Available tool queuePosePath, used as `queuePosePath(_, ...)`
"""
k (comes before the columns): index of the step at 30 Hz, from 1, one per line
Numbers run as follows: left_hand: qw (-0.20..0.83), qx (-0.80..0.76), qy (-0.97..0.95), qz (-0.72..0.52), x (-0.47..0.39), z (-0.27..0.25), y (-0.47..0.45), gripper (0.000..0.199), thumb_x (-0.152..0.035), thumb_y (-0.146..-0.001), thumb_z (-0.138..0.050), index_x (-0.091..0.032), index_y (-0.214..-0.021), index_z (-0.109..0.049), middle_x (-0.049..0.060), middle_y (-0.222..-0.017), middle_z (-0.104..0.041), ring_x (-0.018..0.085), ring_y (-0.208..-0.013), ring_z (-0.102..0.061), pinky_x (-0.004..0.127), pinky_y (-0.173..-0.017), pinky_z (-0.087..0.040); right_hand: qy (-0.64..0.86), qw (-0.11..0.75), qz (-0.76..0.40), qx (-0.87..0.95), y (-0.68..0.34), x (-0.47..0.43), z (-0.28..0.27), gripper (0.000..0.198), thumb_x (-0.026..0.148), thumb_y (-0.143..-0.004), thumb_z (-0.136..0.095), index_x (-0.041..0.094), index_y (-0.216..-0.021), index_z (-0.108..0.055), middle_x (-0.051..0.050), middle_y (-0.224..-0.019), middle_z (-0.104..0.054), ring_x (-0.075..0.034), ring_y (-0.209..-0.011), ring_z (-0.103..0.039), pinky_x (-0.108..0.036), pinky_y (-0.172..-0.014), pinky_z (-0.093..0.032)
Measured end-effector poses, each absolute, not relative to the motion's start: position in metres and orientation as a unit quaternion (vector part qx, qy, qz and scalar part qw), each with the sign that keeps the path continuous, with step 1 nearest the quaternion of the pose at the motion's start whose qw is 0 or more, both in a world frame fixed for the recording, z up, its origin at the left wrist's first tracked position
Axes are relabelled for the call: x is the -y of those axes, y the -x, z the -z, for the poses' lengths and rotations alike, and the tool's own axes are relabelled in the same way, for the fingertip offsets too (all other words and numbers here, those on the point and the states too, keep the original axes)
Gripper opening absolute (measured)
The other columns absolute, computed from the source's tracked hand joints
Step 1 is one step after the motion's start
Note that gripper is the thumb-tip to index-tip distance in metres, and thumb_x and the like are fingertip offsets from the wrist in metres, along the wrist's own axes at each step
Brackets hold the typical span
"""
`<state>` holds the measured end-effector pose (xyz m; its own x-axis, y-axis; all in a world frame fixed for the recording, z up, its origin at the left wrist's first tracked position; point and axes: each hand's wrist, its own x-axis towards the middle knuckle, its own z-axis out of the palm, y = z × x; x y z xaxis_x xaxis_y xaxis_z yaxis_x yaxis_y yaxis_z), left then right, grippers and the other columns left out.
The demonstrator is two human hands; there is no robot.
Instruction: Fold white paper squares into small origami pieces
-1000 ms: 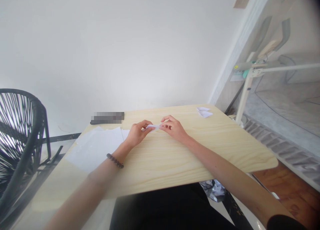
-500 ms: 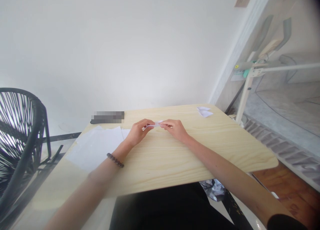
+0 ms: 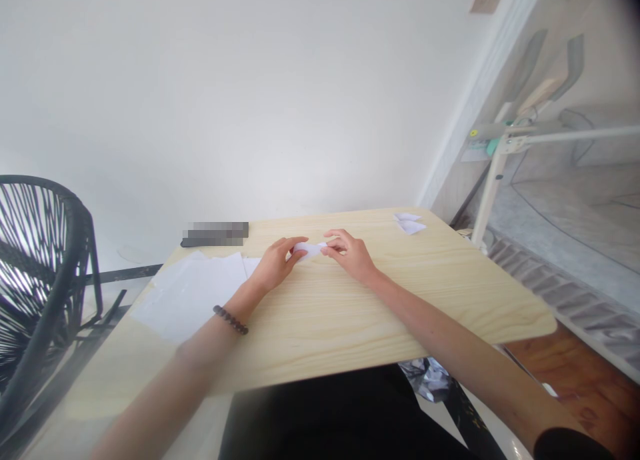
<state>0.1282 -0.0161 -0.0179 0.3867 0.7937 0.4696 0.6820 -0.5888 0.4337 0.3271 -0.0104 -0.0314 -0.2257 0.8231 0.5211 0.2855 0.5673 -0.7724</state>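
Note:
A small folded piece of white paper is held between my two hands, over the middle of the wooden table. My left hand is closed on its left end, thumb in front and fingers behind. At the right end, my right hand pinches the paper between thumb and fingertips, with a finger raised above it. Parts of both ends are covered by the fingers. White paper sheets lie spread under and beside my left forearm.
A folded white paper shape rests near the table's far right corner. At the far left edge lies a dark, blurred-out object. A black woven chair stands to the left, and a white-framed machine to the right.
The paper has turned so that more of its flat face shows. Fingers of my right hand have lifted and spread a little; both arms stay nearly in place.

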Motion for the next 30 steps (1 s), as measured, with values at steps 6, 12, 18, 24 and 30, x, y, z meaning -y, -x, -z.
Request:
queuePosePath(6,0.123,-0.434,-0.827,-0.337,0.023,0.013,-0.133,0.029,-0.038,-0.08,-0.043,-0.018,-0.096,-0.056,0.003,-0.082,-0.059,0.015,-0.073,-0.051,0.027,-0.068,-0.04,0.37,0.48,-0.257,0.753,-0.328,0.012,0.03,0.019,0.032,-0.074,-0.053,0.018,-0.083,-0.062,-0.003,-0.083,-0.065,-0.013,-0.073,-0.06,-0.023,-0.067,-0.049)
queuePosePath(12,0.255,-0.431,-0.797,-0.336,0.031,0.007,-0.139,0.037,-0.045,-0.079,-0.041,-0.016,-0.09,-0.06,0.003,-0.083,-0.063,0.014,-0.069,-0.053,0.022,-0.061,-0.04,0.341,0.467,-0.24,0.779,-0.326,0.017,0.027,0.02,0.033,-0.077,-0.049,0.019,-0.082,-0.063,-0.002,-0.082,-0.064,-0.012,-0.072,-0.059,-0.023,-0.064,-0.049)
queuePosePath(18,0.366,-0.459,-0.734,-0.342,0.03,0.006,-0.138,0.044,-0.051,-0.072,-0.047,-0.011,-0.087,-0.061,0.003,-0.068,-0.061,0.011,-0.054,-0.049,0.019,-0.044,-0.035,0.329,0.47,-0.236,0.784,-0.325,0.02,0.025,0.02,0.033,-0.077,-0.049,0.018,-0.084,-0.061,-0.002,-0.082,-0.064,-0.011,-0.07,-0.059,-0.023,-0.065,-0.049)
queuePosePath(24,0.465,-0.448,-0.685,-0.338,0.029,0.009,-0.137,0.04,-0.047,-0.071,-0.051,-0.012,-0.087,-0.061,0.005,-0.07,-0.062,0.01,-0.052,-0.049,0.019,-0.042,-0.034,0.31,0.461,-0.207,0.805,-0.326,0.024,0.022,0.02,0.03,-0.079,-0.047,0.02,-0.084,-0.062,-0.002,-0.082,-0.063,-0.01,-0.073,-0.057,-0.019,-0.059,-0.047)
queuePosePath(30,0.532,-0.447,-0.638,-0.331,0.03,0.008,-0.137,0.034,-0.043,-0.07,-0.053,-0.011,-0.079,-0.062,0.006,-0.067,-0.061,0.009,-0.049,-0.047,0.018,-0.04,-0.031,0.298,0.434,-0.193,0.828,-0.326,0.024,0.021,0.021,0.031,-0.081,-0.044,0.02,-0.087,-0.061,-0.003,-0.082,-0.062,-0.01,-0.071,-0.056,-0.02,-0.063,-0.045)
